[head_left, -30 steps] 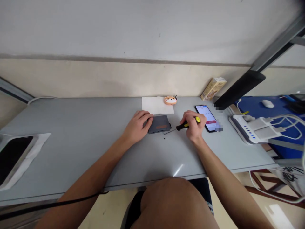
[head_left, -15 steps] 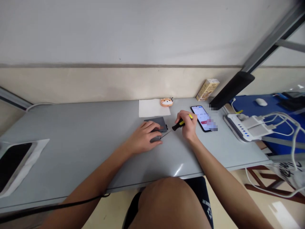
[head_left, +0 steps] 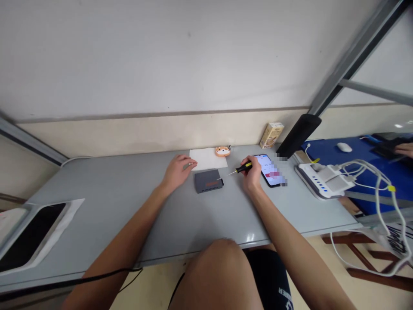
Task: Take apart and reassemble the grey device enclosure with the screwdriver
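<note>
My right hand (head_left: 252, 173) is wrapped round a screwdriver (head_left: 242, 167) with a black and yellow handle. Its thin shaft points left, the tip over the right part of a flat dark grey box (head_left: 206, 182); whether it touches cannot be told. The box lies on the desk and has small slots along its near side and a reddish mark on top. Left of the box, my left hand (head_left: 177, 172) has thumb and forefinger pinched together by the left edge of a white paper sheet (head_left: 204, 160). What they hold, if anything, is too small to make out.
An orange animal-faced case (head_left: 223, 151) rests at the paper's edge. A lit phone (head_left: 269, 171), a carton (head_left: 271, 135) and a power strip (head_left: 318, 180) with white cables are on the right. A dark-screened device (head_left: 34, 234) lies left. Another person's hand (head_left: 405, 150) shows far right.
My left hand has let go of the grey box and moved left and away towards the paper. The screwdriver has been raised from the box's near corner, and the view has shifted.
</note>
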Demonstrator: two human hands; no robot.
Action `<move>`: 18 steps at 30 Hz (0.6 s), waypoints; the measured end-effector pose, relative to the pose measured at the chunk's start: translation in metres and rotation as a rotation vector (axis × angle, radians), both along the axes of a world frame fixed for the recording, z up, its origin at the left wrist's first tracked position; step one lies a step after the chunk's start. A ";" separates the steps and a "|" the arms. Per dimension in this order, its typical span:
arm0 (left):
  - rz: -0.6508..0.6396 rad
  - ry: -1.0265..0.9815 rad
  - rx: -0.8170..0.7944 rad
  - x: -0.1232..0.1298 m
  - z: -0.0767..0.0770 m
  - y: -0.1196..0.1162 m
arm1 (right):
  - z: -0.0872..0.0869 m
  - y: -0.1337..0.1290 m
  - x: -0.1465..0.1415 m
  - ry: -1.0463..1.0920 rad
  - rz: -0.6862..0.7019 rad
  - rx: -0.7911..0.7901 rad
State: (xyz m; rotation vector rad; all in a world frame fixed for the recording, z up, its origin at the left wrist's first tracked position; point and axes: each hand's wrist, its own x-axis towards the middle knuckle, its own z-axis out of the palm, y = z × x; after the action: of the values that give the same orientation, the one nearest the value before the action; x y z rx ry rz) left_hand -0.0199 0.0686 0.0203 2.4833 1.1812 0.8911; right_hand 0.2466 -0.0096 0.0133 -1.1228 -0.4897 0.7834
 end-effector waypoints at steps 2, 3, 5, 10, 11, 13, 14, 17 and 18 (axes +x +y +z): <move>0.033 0.020 -0.014 -0.002 -0.005 0.020 | -0.002 0.002 0.002 0.022 -0.014 -0.013; 0.042 0.029 -0.023 -0.002 -0.008 0.026 | -0.003 0.002 0.002 0.027 -0.018 -0.019; 0.042 0.049 -0.036 0.000 -0.015 0.032 | -0.003 0.003 0.001 0.029 -0.020 -0.030; 0.017 0.077 -0.053 -0.005 -0.020 0.025 | -0.004 0.002 -0.002 0.017 -0.005 -0.045; 0.010 0.078 -0.056 -0.008 -0.019 0.022 | -0.004 0.002 -0.003 0.013 -0.006 -0.048; 0.000 0.079 -0.057 -0.014 -0.016 0.016 | -0.004 0.001 -0.002 0.003 -0.014 -0.055; -0.003 0.081 -0.054 -0.017 -0.015 0.014 | -0.004 0.001 -0.002 -0.004 -0.021 -0.058; -0.030 0.103 -0.036 -0.022 -0.015 0.008 | -0.005 0.000 0.000 -0.029 -0.044 -0.069; -0.041 0.114 -0.029 -0.022 -0.015 0.008 | -0.005 0.000 0.000 -0.037 -0.051 -0.074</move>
State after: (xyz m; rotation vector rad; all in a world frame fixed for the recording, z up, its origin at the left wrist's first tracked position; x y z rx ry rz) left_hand -0.0424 0.0765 0.0055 2.5551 1.1647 0.7246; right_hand 0.2469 -0.0094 0.0081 -1.2158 -0.4641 0.7426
